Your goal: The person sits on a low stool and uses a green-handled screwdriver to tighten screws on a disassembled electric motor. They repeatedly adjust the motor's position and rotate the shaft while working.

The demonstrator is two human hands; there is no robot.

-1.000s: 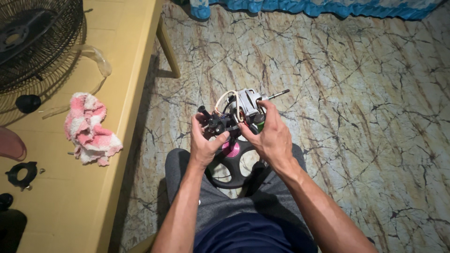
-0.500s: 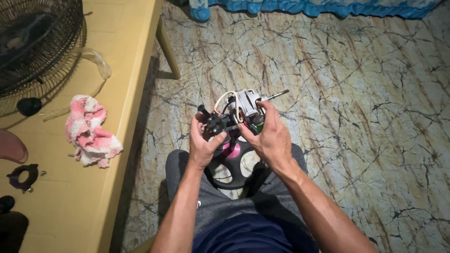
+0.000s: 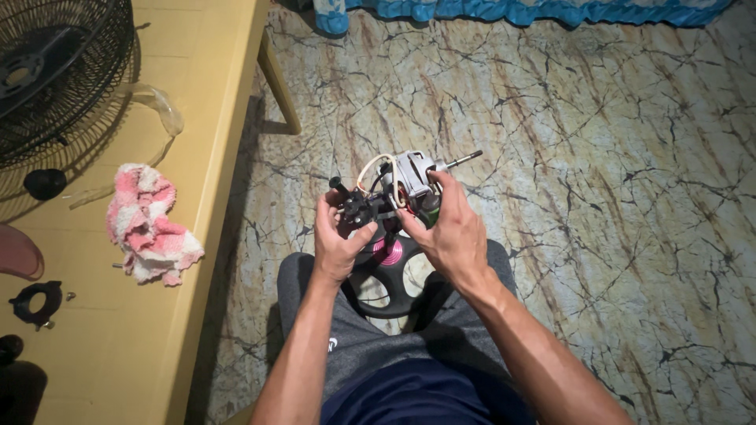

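Observation:
Both my hands hold a bare fan motor assembly point(image 3: 398, 189) above my lap. It has a grey metal body, a steel shaft pointing right, white and coloured wires, and a black part with a knob on its left. My left hand point(image 3: 340, 236) grips the black left end. My right hand point(image 3: 445, 228) wraps the motor's right side, fingers near the wires. Below them a black round fan housing point(image 3: 383, 271) with a pink centre rests on my knees.
A yellow wooden table point(image 3: 213, 157) runs along the left. On it lie a black wire fan guard point(image 3: 55, 71), a pink and white rag point(image 3: 150, 224), a black ring part point(image 3: 33, 303), a black knob point(image 3: 43, 182) and clear plastic. The marbled floor point(image 3: 591, 173) spreads to the right.
My hands and the motor stay in nearly the same place; my fingers shift slightly on it.

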